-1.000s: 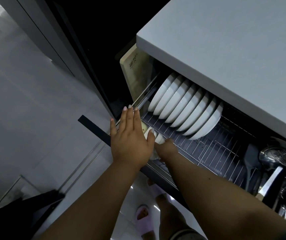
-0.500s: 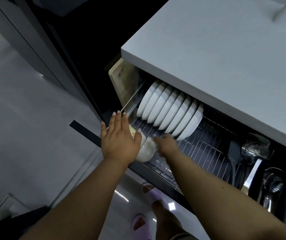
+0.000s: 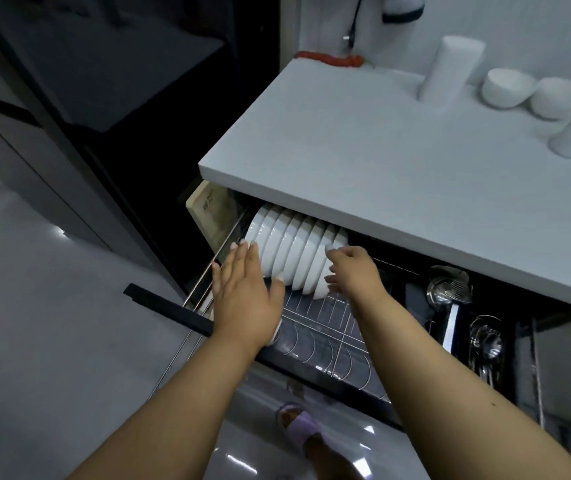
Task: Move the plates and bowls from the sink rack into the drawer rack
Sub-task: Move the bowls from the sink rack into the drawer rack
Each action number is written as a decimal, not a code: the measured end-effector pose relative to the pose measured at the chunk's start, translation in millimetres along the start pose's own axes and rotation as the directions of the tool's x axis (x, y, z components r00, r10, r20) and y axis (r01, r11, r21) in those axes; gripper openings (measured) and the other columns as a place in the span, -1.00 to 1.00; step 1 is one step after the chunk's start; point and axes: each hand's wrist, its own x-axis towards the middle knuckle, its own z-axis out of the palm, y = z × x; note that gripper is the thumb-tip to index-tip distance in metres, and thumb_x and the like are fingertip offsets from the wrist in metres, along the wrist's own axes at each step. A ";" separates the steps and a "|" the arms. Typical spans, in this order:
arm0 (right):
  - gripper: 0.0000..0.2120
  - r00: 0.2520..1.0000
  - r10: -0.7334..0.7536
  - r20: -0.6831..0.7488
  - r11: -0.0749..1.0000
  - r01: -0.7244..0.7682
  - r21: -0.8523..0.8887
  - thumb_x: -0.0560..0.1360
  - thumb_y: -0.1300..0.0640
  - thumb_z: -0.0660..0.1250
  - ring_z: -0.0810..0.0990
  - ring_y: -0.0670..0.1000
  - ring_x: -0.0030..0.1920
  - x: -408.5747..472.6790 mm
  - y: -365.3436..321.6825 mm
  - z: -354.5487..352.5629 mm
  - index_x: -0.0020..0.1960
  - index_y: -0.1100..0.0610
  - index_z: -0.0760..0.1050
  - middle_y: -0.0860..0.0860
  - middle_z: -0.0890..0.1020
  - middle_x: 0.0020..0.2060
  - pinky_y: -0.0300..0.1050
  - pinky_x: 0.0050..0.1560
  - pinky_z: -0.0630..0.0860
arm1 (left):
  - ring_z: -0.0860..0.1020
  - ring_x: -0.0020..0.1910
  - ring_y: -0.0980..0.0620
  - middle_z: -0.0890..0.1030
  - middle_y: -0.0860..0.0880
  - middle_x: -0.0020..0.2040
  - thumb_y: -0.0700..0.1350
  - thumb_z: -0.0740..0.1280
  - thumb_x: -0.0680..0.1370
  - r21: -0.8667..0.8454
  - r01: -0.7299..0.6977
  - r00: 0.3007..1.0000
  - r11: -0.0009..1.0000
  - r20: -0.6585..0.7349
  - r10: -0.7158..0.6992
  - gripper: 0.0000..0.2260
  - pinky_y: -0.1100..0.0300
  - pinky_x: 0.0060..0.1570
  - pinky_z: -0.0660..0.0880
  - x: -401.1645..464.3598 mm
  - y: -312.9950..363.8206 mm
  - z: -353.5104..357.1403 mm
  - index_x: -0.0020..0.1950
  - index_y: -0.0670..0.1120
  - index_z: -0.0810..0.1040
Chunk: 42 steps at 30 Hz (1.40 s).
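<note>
Both forearms are stretched forward and down into the open drawer rack under the table. The left hand is held flat, palm down, fingers straight and together, its fingertips at the left end of the row of plates; whether they touch the first plate cannot be told. Nothing is gripped by it. The right hand is placed at the right end of the row, its fingers curled against the last plate's rim; a firm grip cannot be confirmed.

The plates are stood on edge in the rack's back left part, packed face to face, the row's long axis running from the back left towards the front right. A white bowl is partly seen below the left wrist at the rack's front edge.

Compared with half a second ago, both hands are found further back, shifted from the front of the rack to the plate row, and the bowl is no longer touched.
</note>
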 end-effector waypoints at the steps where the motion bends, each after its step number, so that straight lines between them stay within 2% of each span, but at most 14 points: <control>1: -0.71 1.000 -0.019 -0.008 1.000 0.019 0.022 0.44 -0.04 0.31 0.51 0.02 -0.38 -7.8 -5.0 -8.6 0.07 0.11 0.42 0.05 0.49 -0.26 -0.13 -0.29 0.44 | -0.13 0.55 0.05 -0.02 -0.05 0.59 0.04 0.13 0.61 -0.002 -0.019 1.000 1.000 0.000 0.019 -0.40 0.05 0.49 -0.30 -2.8 7.8 -3.4 0.57 -0.12 -0.01; 4: -0.81 0.995 -0.092 -0.038 0.995 0.093 0.032 0.42 -0.02 0.28 0.49 0.01 -0.39 -32.3 -16.5 -37.4 -0.12 0.11 0.42 0.03 0.47 -0.32 -0.14 -0.36 0.43 | -0.12 0.55 0.04 -0.01 -0.05 0.59 0.04 0.13 0.61 -0.010 -0.084 0.996 0.996 -0.003 0.084 -0.40 0.04 0.49 -0.29 -12.2 31.9 -11.9 0.57 -0.12 -0.02; 8: -0.73 0.983 -0.126 -0.135 0.990 0.133 0.044 0.52 -0.06 0.29 0.62 0.06 -0.14 -67.7 -24.9 -81.2 0.10 0.10 0.44 0.04 0.60 -0.12 0.03 -0.04 0.57 | -0.12 0.55 0.05 -0.01 -0.04 0.59 0.05 0.10 0.62 -0.027 -0.163 0.986 0.986 0.024 0.164 -0.40 0.03 0.49 -0.30 -27.3 65.5 -13.7 0.57 -0.13 -0.03; 12: -0.71 0.960 -0.146 -0.239 0.980 0.174 0.101 0.53 -0.08 0.29 0.60 0.00 -0.23 -95.8 -28.3 -129.5 0.11 0.11 0.46 0.05 0.57 -0.14 -0.01 -0.12 0.54 | 0.00 0.55 0.03 0.08 -0.07 0.57 0.08 0.08 0.62 -0.066 -0.209 0.974 0.976 0.077 0.213 -0.42 0.02 0.48 -0.30 -44.3 100.9 -7.5 0.56 -0.13 0.00; 15: -0.75 0.931 -0.141 -0.336 0.974 0.192 0.122 0.54 -0.05 0.29 0.62 0.02 -0.18 -119.6 -28.0 -168.2 0.10 0.10 0.46 0.05 0.60 -0.09 0.01 -0.03 0.56 | 0.12 0.53 0.01 0.15 -0.07 0.56 0.09 0.08 0.62 -0.100 -0.229 0.962 0.968 0.127 0.240 -0.42 -0.04 0.50 -0.23 -56.0 127.5 -0.6 0.56 -0.12 0.01; 17: -0.76 0.912 -0.144 -0.384 0.966 0.213 0.144 0.55 -0.03 0.29 0.61 0.02 -0.19 -136.0 -26.2 -194.5 0.10 0.12 0.46 0.07 0.61 -0.07 -0.03 -0.08 0.56 | 0.16 0.51 0.00 0.20 -0.07 0.54 0.10 0.07 0.63 -0.115 -0.246 0.952 0.962 0.156 0.262 -0.42 -0.05 0.51 -0.19 -64.1 145.9 3.7 0.57 -0.10 -0.01; 20: -0.75 0.879 -0.137 -0.457 0.964 0.224 0.142 0.55 -0.03 0.29 0.60 -0.01 -0.17 -159.2 -20.4 -234.0 0.12 0.12 0.47 0.03 0.60 -0.10 -0.05 -0.05 0.55 | 0.29 0.44 -0.05 0.33 -0.06 0.47 0.14 0.08 0.62 -0.157 -0.277 0.930 0.948 0.203 0.305 -0.41 -0.07 0.50 0.01 -77.1 176.1 9.8 0.57 -0.07 -0.01; 22: -0.76 0.851 -0.129 -0.509 0.964 0.229 0.138 0.55 -0.04 0.28 0.61 -0.03 -0.15 -173.5 -14.2 -262.5 0.12 0.10 0.47 0.02 0.60 -0.08 -0.05 -0.02 0.55 | 0.41 0.34 -0.09 0.42 -0.06 0.41 0.17 0.09 0.61 -0.204 -0.309 0.902 0.929 0.245 0.355 -0.39 -0.08 0.36 0.31 -86.5 199.4 16.0 0.57 -0.02 -0.02; 25: -0.83 0.819 -0.127 -0.560 0.958 0.247 0.144 0.56 -0.01 0.28 0.59 -0.05 -0.19 -194.2 -2.6 -307.9 0.05 0.08 0.48 0.05 0.61 -0.10 -0.07 -0.03 0.53 | 0.52 0.17 -0.05 0.52 -0.05 0.26 0.17 0.11 0.60 -0.213 -0.404 0.853 0.890 0.264 0.451 -0.39 -0.01 0.15 0.48 -104.1 239.1 27.7 0.57 -0.02 0.00; 27: -0.91 0.799 -0.126 -0.588 0.955 0.258 0.147 0.56 0.03 0.28 0.57 -0.02 -0.22 -208.1 7.2 -341.4 -0.07 0.04 0.45 0.07 0.60 -0.15 -0.01 0.01 0.53 | 0.53 0.01 0.02 0.58 0.00 0.10 0.14 0.11 0.61 -0.218 -0.453 0.820 0.864 0.278 0.500 -0.41 0.06 0.03 0.51 -118.5 268.7 38.0 0.57 -0.04 0.00; 29: -0.90 0.776 -0.116 -0.620 0.954 0.261 0.148 0.56 0.04 0.29 0.57 0.01 -0.24 -221.0 18.8 -377.0 -0.11 0.02 0.43 0.06 0.59 -0.20 0.06 0.04 0.54 | 0.54 -0.01 0.04 0.59 0.00 0.08 0.13 0.11 0.62 -0.228 -0.489 0.791 0.842 0.290 0.538 -0.41 0.10 -0.03 0.50 -134.5 299.0 50.3 0.57 -0.05 -0.01; 33: -0.91 0.711 -0.067 -0.700 0.949 0.263 0.177 0.55 0.01 0.29 0.59 0.00 -0.25 -246.8 46.4 -453.8 -0.06 0.03 0.46 0.06 0.61 -0.22 0.11 0.06 0.54 | 0.53 0.00 0.06 0.56 0.08 0.03 0.14 0.09 0.62 -0.261 -0.558 0.723 0.788 0.312 0.616 -0.41 0.11 -0.03 0.50 -172.0 362.4 76.3 0.57 -0.05 0.00; 36: -0.80 0.657 -0.027 -0.753 0.949 0.254 0.188 0.54 -0.02 0.29 0.61 -0.01 -0.25 -265.9 68.6 -510.9 0.06 0.09 0.48 0.04 0.63 -0.22 0.08 0.04 0.55 | 0.54 0.02 0.04 0.59 0.01 0.10 0.15 0.09 0.62 -0.261 -0.602 0.681 0.755 0.327 0.656 -0.41 0.09 0.00 0.51 -199.4 410.6 99.1 0.57 -0.04 0.01; 42: -0.76 0.535 0.005 -0.845 0.953 0.254 0.167 0.53 -0.02 0.30 0.62 0.01 -0.23 -301.3 108.5 -622.5 0.10 0.12 0.49 0.04 0.64 -0.22 0.04 0.02 0.56 | 0.54 -0.04 0.04 0.60 0.04 -0.08 0.13 0.11 0.62 -0.294 -0.662 0.593 0.689 0.357 0.722 -0.43 0.09 -0.03 0.49 -254.5 507.7 150.3 0.56 -0.06 0.05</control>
